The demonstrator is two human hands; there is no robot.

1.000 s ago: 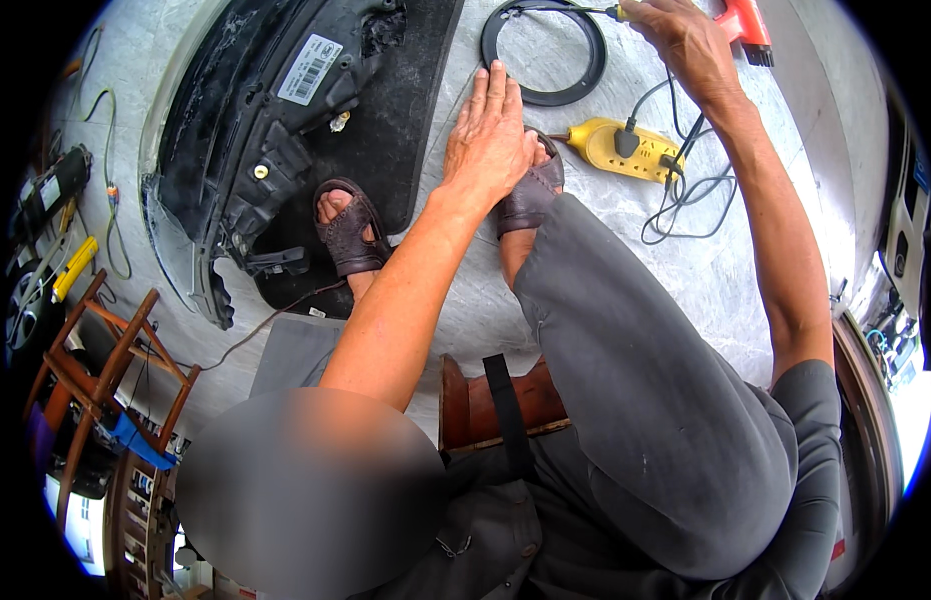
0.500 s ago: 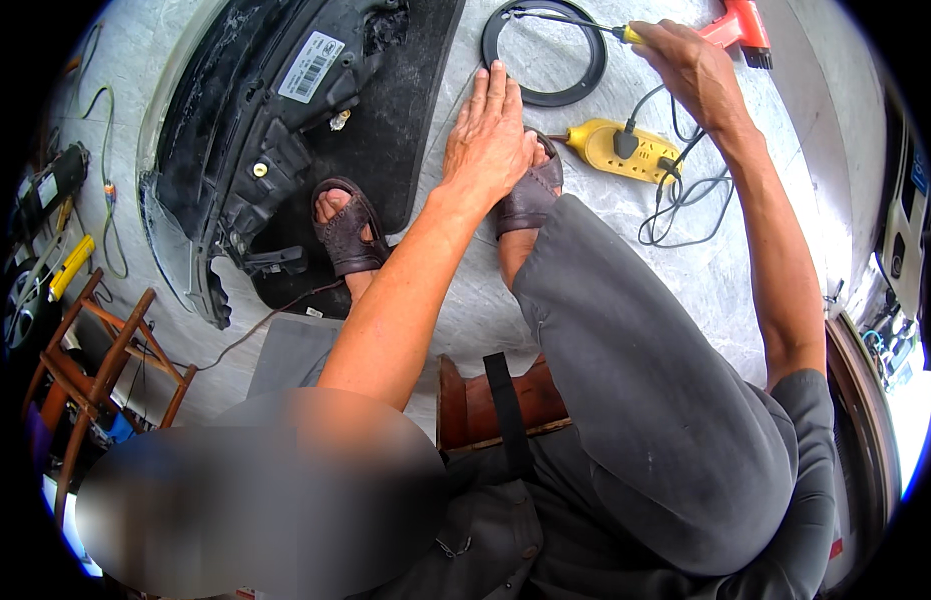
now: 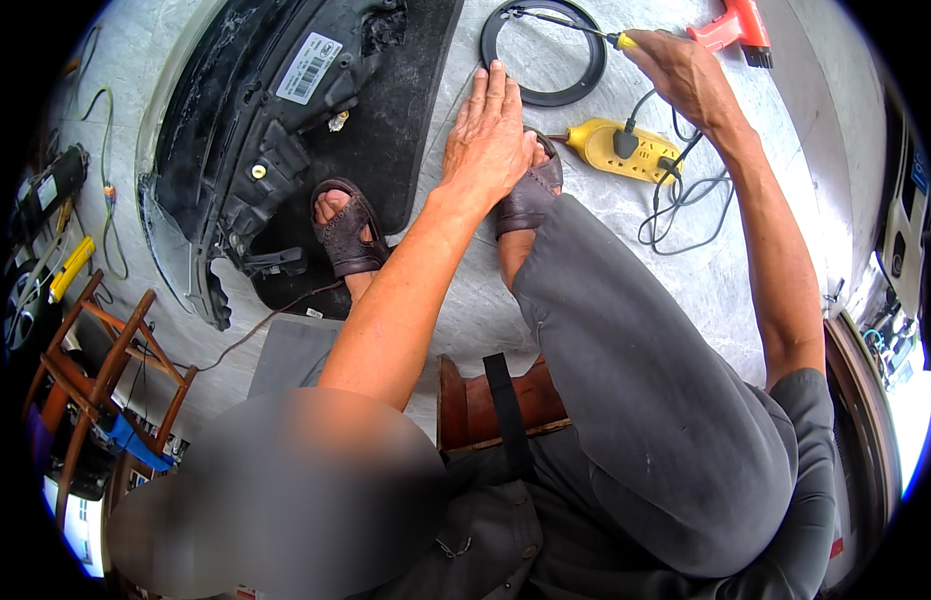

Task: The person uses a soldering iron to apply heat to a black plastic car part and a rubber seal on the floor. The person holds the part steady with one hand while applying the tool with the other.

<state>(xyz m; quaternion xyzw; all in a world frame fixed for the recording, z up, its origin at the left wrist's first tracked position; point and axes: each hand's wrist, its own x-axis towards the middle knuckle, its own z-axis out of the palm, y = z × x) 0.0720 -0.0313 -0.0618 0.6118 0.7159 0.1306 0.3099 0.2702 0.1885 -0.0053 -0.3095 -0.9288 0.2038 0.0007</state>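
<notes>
Yellow-handled and light, the screwdriver (image 3: 575, 28) sits gripped in the right hand (image 3: 685, 65) — tip on the black ring (image 3: 543, 95) — left hand (image 3: 490, 140) spread flat on the sandal (image 3: 530, 195).

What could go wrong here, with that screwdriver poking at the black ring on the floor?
The right hand holds a yellow-handled screwdriver with its tip at the black ring; the tip could slip and gouge it. The left hand lies flat just below the ring, within a slip's path. The grey cords by the yellow power strip sit loose near the sandalled foot and might snag.
</notes>
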